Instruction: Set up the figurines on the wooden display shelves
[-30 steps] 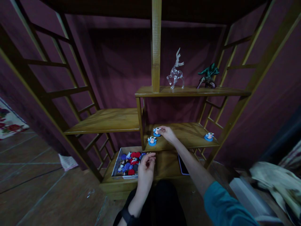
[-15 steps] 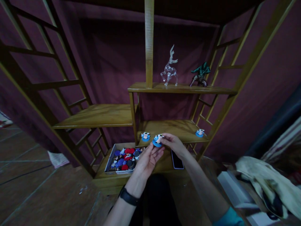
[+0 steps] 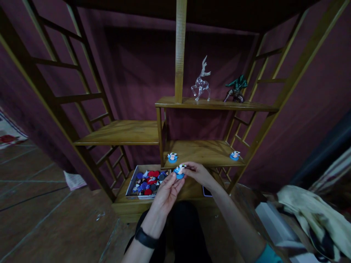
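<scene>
Home interior, likely a living or sitting room; exact room can't tell. Cues: wooden display shelf (image 3: pixel 131 132) with lattice sides against a maroon wall (image 3: pixel 137 73), carrying ornaments: clear deer (image 3: pixel 202 88), green-topped figurine (image 3: pixel 236 89), small blue-based figures (image 3: pixel 172 157). Brown floor (image 3: pixel 55 230) with pale tile-like lines, loose cable (image 3: pixel 33 199) on it. Crumpled pale cloth (image 3: pixel 312 208) at right, red-patterned fabric at left edge (image 3: pixel 7 138).

A small figurine (image 3: pixel 180 170), white and light blue with a pale pinkish middle, rises from a round blue base (its finer details are too small to read). It is in the air just in front of the shelf (image 3: pixel 203 151), near that shelf's left end, base downward, gripped between left hand (image 3: pixel 168 193) and right hand (image 3: pixel 199 176).
</scene>
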The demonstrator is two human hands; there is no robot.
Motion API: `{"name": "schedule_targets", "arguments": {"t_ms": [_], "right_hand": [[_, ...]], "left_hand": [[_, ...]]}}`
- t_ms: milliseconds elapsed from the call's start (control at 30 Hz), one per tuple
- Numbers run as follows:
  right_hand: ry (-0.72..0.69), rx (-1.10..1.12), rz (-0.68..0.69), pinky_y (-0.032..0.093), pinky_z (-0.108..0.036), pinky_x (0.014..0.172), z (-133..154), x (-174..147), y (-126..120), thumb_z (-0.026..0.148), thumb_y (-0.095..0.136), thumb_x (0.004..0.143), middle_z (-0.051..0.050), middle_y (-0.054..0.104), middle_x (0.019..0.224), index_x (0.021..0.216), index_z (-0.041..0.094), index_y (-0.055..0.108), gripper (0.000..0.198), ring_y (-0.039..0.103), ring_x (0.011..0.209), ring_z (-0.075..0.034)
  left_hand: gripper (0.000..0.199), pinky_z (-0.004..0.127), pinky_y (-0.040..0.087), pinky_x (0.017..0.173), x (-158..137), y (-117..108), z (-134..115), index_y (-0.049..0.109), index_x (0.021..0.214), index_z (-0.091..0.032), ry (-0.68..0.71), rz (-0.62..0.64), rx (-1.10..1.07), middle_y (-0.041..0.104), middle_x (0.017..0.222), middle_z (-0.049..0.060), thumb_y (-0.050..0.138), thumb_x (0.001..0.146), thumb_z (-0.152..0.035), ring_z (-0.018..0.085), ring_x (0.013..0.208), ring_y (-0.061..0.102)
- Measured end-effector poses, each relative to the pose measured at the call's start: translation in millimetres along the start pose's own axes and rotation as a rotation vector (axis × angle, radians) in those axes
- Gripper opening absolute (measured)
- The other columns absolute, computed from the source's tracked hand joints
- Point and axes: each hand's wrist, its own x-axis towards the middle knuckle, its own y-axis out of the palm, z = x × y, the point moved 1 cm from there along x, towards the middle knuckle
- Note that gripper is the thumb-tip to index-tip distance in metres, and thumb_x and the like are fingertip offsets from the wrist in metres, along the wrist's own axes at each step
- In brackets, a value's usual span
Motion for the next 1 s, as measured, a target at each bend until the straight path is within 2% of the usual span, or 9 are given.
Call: {"name": "schedule_targets", "arguments": {"t_ms": [67,133,200,267,367,467,733,1000], "right_hand": [[-0.008,0.002,-0.027,0.047,-0.032,0.086,-4,10,-3,0.038,0.063,0.076,-0.004,0.069,0.099,0.103,0.022,0.065,0.032,0.062,0.093,-0.017],[-0.028,-0.013,-0.142,0.046,-0.033,0.088,-12,26,-8,0.036,0.063,0.075,-0.005,0.068,0.101,0.103,0.021,0.065,0.032,0.062,0.094,-0.017],[-0.035,-0.052,-0.272,0.047,-0.032,0.087,-24,47,-12,0.033,0.066,0.071,-0.006,0.068,0.098,0.100,0.020,0.065,0.032,0.062,0.089,-0.016],[-0.017,-0.098,-0.318,0.048,-0.031,0.084,-37,69,-11,0.030,0.069,0.067,-0.005,0.068,0.095,0.099,0.019,0.065,0.034,0.062,0.085,-0.015],[0.024,-0.160,-0.264,0.050,-0.030,0.080,-55,93,-2,0.026,0.072,0.063,-0.004,0.069,0.090,0.097,0.018,0.065,0.036,0.063,0.080,-0.015],[0.018,-0.209,-0.198,0.052,-0.032,0.076,-67,104,7,0.026,0.074,0.064,-0.002,0.070,0.085,0.094,0.021,0.067,0.031,0.063,0.077,-0.017],[-0.040,-0.409,-0.181,0.052,-0.034,0.076,-80,104,0,0.027,0.070,0.068,-0.004,0.070,0.090,0.094,0.021,0.068,0.026,0.065,0.081,-0.021],[-0.056,-0.385,-0.141,0.052,-0.031,0.077,-81,102,-3,0.030,0.069,0.070,-0.005,0.070,0.091,0.097,0.018,0.067,0.030,0.065,0.080,-0.018]], "left_hand": [[0.017,0.027,0.056,0.079,-4,-9,-3,0.066,0.092,-0.010,-0.004,-0.009,-0.022,0.069,0.103,0.014,0.066,0.075,-0.012,0.024,0.098,0.065],[0.021,0.027,0.056,0.079,-10,-17,-5,0.065,0.097,-0.010,-0.011,-0.015,-0.033,0.067,0.108,0.016,0.065,0.076,-0.012,0.025,0.101,0.063],[0.022,0.027,0.057,0.077,-16,-24,-6,0.065,0.100,-0.009,-0.025,-0.038,-0.034,0.066,0.109,0.017,0.063,0.078,-0.012,0.026,0.102,0.063],[0.022,0.026,0.058,0.074,-22,-30,-7,0.065,0.100,-0.009,-0.042,-0.075,-0.036,0.066,0.108,0.017,0.062,0.078,-0.012,0.026,0.102,0.063],[0.020,0.026,0.058,0.074,-29,-38,-8,0.065,0.098,-0.009,-0.063,-0.119,-0.038,0.067,0.106,0.018,0.062,0.078,-0.011,0.027,0.102,0.063],[0.018,0.026,0.058,0.074,-33,-47,-10,0.066,0.095,-0.009,-0.059,-0.140,-0.035,0.068,0.105,0.017,0.062,0.078,-0.009,0.026,0.101,0.063],[0.018,0.026,0.057,0.074,-34,-61,-13,0.065,0.093,-0.009,-0.054,-0.159,-0.041,0.067,0.105,0.017,0.064,0.075,-0.008,0.027,0.101,0.063],[0.022,0.026,0.057,0.074,-30,-52,-15,0.063,0.100,-0.007,-0.071,-0.154,-0.051,0.066,0.108,0.019,0.062,0.078,-0.009,0.027,0.102,0.062]]}}
